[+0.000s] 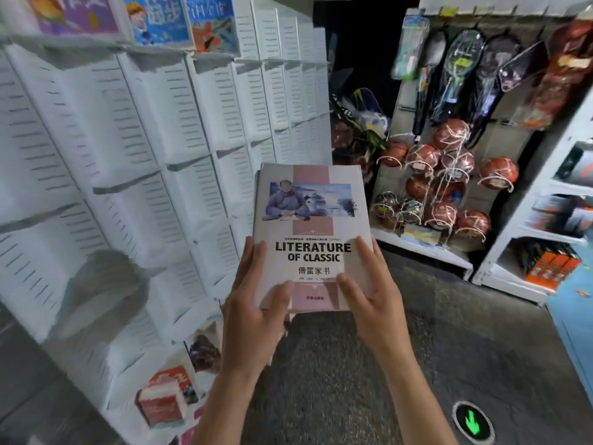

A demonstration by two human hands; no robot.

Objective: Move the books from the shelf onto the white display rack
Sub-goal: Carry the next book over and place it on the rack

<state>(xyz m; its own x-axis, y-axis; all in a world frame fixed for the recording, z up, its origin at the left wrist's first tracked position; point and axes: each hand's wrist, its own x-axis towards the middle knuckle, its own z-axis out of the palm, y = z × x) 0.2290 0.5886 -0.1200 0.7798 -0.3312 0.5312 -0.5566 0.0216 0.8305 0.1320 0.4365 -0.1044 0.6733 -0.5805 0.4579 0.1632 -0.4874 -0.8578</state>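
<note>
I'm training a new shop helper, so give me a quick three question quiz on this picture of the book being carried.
1. True or false: only the left hand holds the book.
2. Where is the white display rack? A) on the person's left B) on the person's right
3. Fill in: netted ______ hang on the far shelving.

Key: 1 false, the right hand has a grip on it too. 2 A. 3 basketballs.

Open floor (337, 364) near and ahead. White rack (144, 139) walling the left, its pockets open in front. Far right blocked by a ball stand (449, 175) and shelf (545, 239).
</note>
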